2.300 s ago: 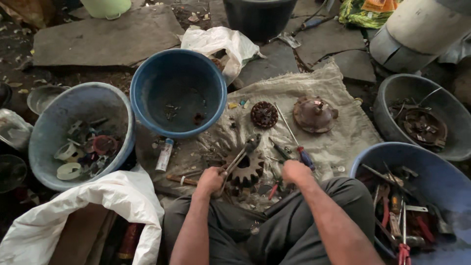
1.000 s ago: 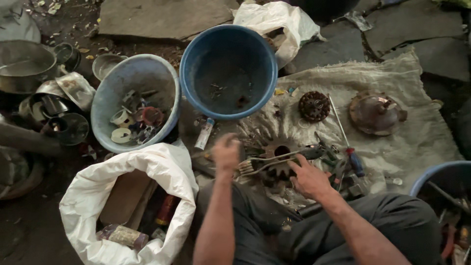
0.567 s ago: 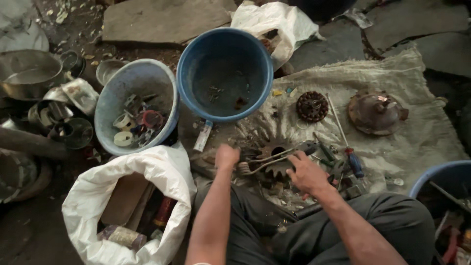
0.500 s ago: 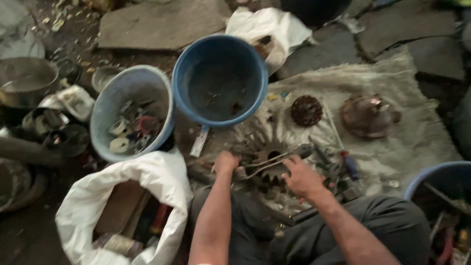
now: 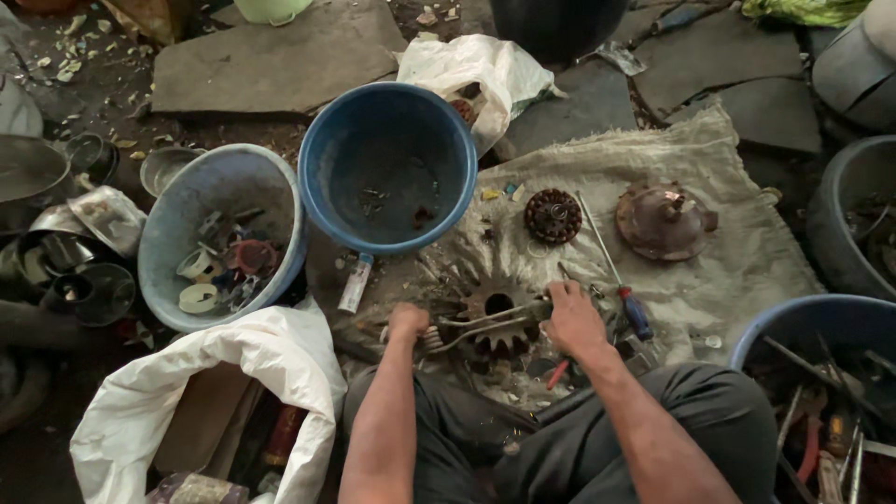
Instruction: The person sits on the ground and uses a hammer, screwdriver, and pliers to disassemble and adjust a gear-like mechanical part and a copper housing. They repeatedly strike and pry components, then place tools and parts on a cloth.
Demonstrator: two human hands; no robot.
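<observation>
The left hand (image 5: 408, 323) is clenched on the handles of a pair of pliers (image 5: 467, 329), and the right hand (image 5: 571, 315) presses its fingers on the toothed gear (image 5: 495, 322), which lies at the near edge of the sackcloth (image 5: 709, 271) on the ground, just before the person's knees. Should the pliers slip off the greasy metal, the left hand's grip could jerk into the gear's teeth, or the right fingers get pinched. Small loosened parts might also roll off the sackcloth's near edge among the scattered scrap.
</observation>
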